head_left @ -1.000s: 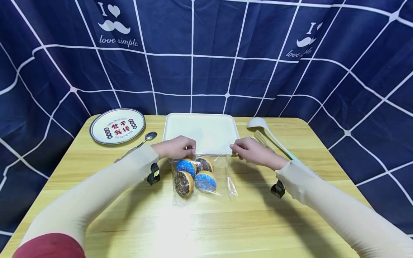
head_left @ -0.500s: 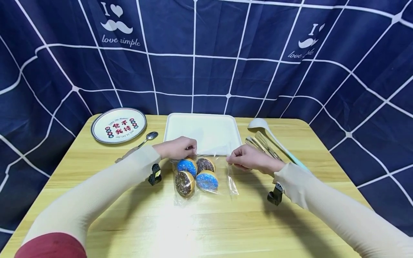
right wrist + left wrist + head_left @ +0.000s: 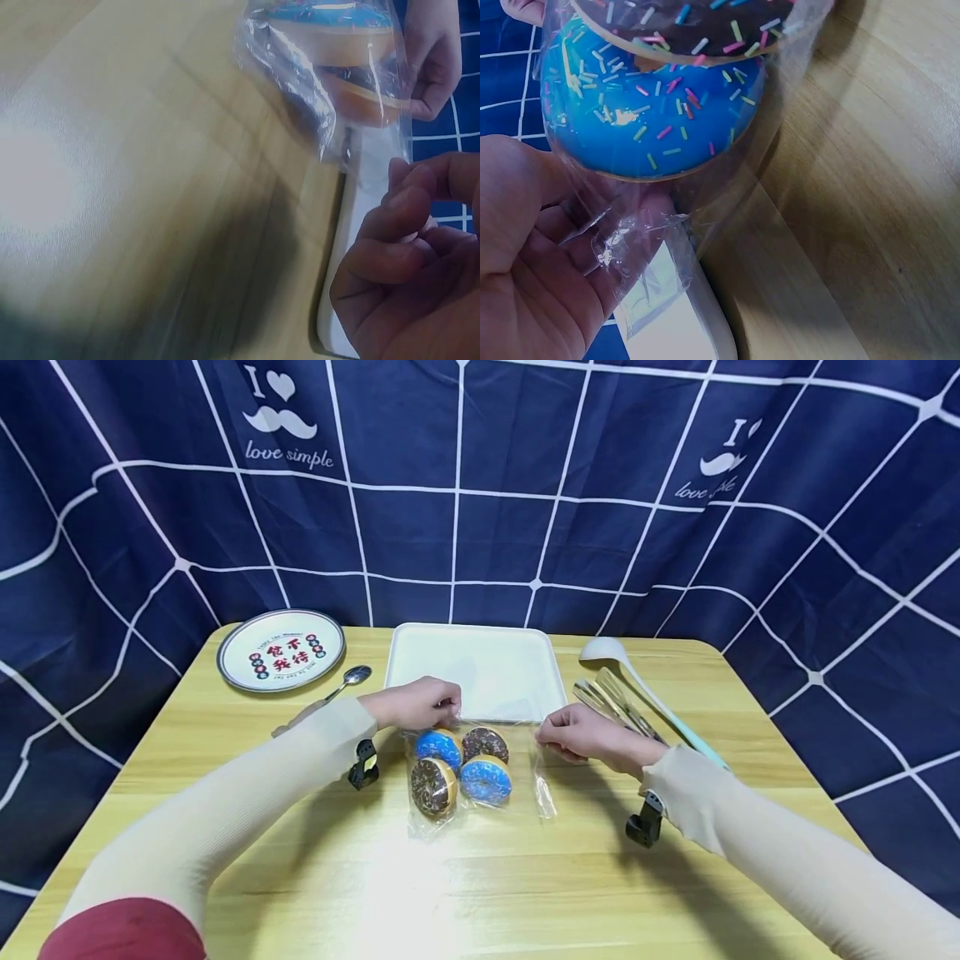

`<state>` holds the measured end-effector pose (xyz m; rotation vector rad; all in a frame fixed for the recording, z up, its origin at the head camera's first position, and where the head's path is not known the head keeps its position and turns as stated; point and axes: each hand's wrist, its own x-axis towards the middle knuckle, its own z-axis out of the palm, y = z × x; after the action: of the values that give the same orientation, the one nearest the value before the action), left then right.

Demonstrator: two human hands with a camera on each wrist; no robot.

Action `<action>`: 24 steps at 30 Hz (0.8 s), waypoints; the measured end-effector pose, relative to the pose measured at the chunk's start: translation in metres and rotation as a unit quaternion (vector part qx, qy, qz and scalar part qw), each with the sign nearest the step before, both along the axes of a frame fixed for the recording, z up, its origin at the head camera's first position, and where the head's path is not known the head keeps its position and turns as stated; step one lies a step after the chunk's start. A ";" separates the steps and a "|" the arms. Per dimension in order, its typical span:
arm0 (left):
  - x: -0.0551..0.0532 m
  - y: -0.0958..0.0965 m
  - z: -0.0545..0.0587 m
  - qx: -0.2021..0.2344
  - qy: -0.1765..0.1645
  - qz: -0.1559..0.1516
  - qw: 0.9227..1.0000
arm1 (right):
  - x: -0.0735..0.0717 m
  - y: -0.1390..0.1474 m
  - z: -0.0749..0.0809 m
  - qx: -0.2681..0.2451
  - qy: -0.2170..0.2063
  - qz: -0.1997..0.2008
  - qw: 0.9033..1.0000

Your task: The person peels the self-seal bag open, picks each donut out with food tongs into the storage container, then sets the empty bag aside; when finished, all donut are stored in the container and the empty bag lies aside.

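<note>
A clear plastic bag [image 3: 525,789] hangs between my hands with several sprinkled doughnuts inside. In it are blue-iced doughnuts [image 3: 486,780] and chocolate-iced doughnuts [image 3: 432,787]. My left hand [image 3: 420,703] pinches the bag's upper left edge, and in the left wrist view that hand [image 3: 536,277] has the film running into its fingers, just below a blue doughnut [image 3: 652,120]. At the upper right corner, my right hand [image 3: 583,733] pinches the film between thumb and forefinger. The right wrist view shows this right hand [image 3: 409,262] with its other fingers curled.
Right behind the bag lies a white tray [image 3: 480,664]. A round plate [image 3: 281,647] with red lettering and a spoon [image 3: 356,675] are at the left. To the right lie gold-coloured utensils [image 3: 617,700] and a ladle [image 3: 609,650] with a pale green handle.
My right hand has come toward me and a little left off the tray's corner, uncovering more of the gold-coloured utensils. The left hand keeps its hold, and the head view has shifted slightly.
</note>
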<state>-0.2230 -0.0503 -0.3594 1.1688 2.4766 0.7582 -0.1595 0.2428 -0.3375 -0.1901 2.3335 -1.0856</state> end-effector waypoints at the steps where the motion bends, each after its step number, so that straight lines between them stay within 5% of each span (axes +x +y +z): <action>1: 0.000 0.001 0.000 -0.001 -0.002 0.000 1.000 | 0.000 0.001 0.000 0.001 -0.001 0.000 1.000; 13: 0.000 -0.002 -0.001 -0.003 -0.011 -0.001 1.000 | 0.001 0.020 0.000 0.011 -0.014 0.034 0.999; 24: 0.000 0.004 -0.001 -0.001 0.005 0.003 1.000 | -0.006 0.035 0.005 0.010 -0.078 0.034 0.996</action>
<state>-0.2230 -0.0467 -0.3607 1.1677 2.4888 0.7543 -0.1653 0.2783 -0.3323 -0.1691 2.1826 -1.0078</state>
